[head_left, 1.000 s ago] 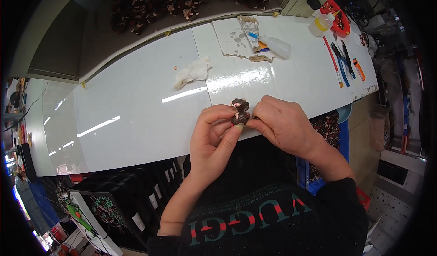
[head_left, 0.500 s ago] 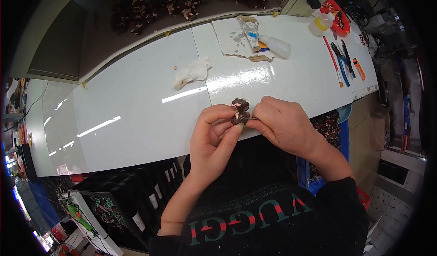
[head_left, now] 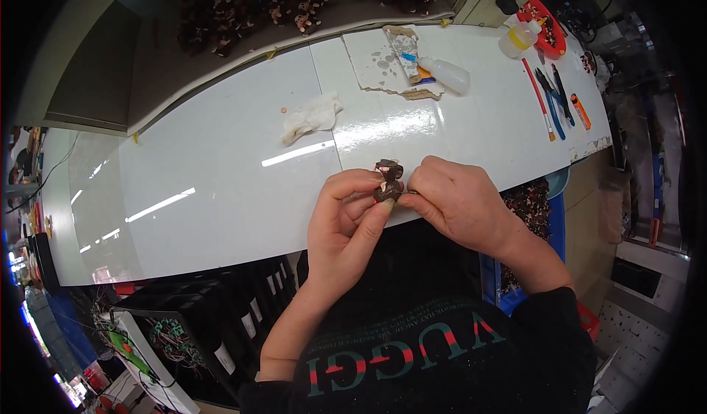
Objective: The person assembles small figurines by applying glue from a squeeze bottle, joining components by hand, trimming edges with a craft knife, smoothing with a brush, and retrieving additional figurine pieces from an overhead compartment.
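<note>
Over the near edge of the white worktop (head_left: 221, 193), the person's left hand (head_left: 340, 226) has its thumb and fingers closed lightly around a small dark-brown figurine (head_left: 388, 191), holding it upright between the two hands. The right hand (head_left: 464, 200) is right beside it, fingers curled and pinched on what looks like a slim tool (head_left: 412, 192) touching the figurine's side, though it's too small to be sure from here. Farther back lie a crumpled white cloth (head_left: 313, 118) and a squeeze bottle (head_left: 448, 76).

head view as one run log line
left hand: holds brown figurine; right hand: pinches thin tool beside it; white cloth: on table
</note>
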The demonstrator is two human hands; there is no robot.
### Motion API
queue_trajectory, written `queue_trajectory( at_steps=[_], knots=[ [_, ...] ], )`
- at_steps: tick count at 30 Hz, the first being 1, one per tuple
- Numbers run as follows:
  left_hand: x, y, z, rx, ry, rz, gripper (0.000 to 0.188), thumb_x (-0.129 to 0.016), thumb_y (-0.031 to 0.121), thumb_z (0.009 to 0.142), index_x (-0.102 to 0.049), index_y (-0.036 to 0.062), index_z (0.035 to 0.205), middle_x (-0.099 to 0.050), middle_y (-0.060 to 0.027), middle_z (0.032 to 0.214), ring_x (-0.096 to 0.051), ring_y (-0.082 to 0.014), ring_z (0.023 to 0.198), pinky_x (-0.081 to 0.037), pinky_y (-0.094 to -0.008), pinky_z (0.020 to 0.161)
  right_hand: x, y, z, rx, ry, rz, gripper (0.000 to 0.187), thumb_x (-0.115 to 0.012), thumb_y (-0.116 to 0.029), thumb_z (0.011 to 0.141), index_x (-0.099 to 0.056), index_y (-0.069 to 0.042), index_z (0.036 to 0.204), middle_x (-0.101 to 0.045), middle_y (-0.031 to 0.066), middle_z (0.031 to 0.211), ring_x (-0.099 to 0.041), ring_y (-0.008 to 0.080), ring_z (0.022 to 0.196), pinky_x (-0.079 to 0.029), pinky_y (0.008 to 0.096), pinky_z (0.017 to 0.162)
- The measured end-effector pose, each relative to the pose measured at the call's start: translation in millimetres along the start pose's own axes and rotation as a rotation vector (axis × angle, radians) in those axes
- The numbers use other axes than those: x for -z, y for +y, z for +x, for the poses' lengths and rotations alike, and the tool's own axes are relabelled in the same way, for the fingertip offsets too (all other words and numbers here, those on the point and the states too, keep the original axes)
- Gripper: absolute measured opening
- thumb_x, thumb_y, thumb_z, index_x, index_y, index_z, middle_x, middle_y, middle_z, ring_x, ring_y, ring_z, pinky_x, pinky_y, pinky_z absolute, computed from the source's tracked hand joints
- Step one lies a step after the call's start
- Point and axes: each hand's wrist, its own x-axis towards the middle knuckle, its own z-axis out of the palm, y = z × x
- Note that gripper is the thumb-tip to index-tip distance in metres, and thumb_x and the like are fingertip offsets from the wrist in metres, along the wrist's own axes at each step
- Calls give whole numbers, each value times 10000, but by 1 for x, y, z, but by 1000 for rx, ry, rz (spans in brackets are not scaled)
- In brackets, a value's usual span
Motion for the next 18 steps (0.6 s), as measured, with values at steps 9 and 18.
queue_trajectory(
  at_steps=[9,18],
  knots=[
    [-3,7,0,22,2,-38,285,-511,-80,912,-443,-17,1182,-461,-122,1208,-568,-213,1110,-470,-320,969,6,1,0,-9,8,24,240,-638,-266,874,-546,-60,789,-535,76,728,-577,262,650,-461,353,546],
    [7,27,2,181,-17,-133,250,-484,20,959,-449,-20,1203,-519,-142,1220,-593,-214,1073,-475,-325,933,22,59,-11,-289,321,-184,166,-651,-192,858,-607,-42,911,-562,118,857,-557,297,759,-464,357,677]
  ],
)
